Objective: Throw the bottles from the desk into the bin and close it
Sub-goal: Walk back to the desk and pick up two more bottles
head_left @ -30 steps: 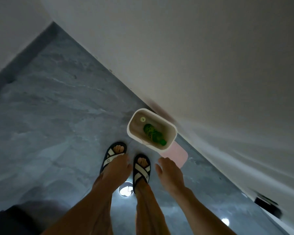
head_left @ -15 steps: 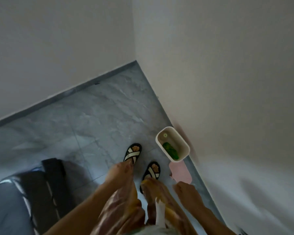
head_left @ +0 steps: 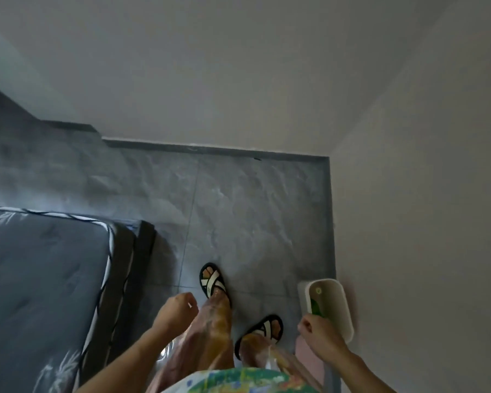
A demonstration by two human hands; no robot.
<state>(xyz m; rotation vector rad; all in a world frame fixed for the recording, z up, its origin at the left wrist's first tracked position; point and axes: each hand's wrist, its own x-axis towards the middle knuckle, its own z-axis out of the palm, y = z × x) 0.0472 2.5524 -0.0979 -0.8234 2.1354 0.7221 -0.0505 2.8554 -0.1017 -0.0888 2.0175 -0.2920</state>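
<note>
while i stand on the grey tiled floor [head_left: 238,211], pale walls [head_left: 238,66] meet in a corner ahead of me and to my right, with a dark skirting strip along their foot. a dark mattress [head_left: 40,279] with white trim and a pale leaf print fills the lower left, its corner close to my left leg.

the white bin [head_left: 342,307] stands against the right wall, near my right foot, and it is open at the top. inside it i can see a green bottle [head_left: 314,307] lying against the near side, and a small pale round thing further in that i cannot make out. something pink [head_left: 306,353] lies flat on the floor beside the bin, partly under my right arm; whether it is the bin's lid i cannot tell.

my right hand [head_left: 319,340] hangs just at the near edge of the bin, fingers curled in loosely, holding nothing that i can see. my left hand [head_left: 176,309] is over by my left knee, well apart from the bin, also loosely curled and with nothing in it.

black and white sandals [head_left: 212,280] are on my feet, the left one forward, the right one turned toward the bin.
</note>
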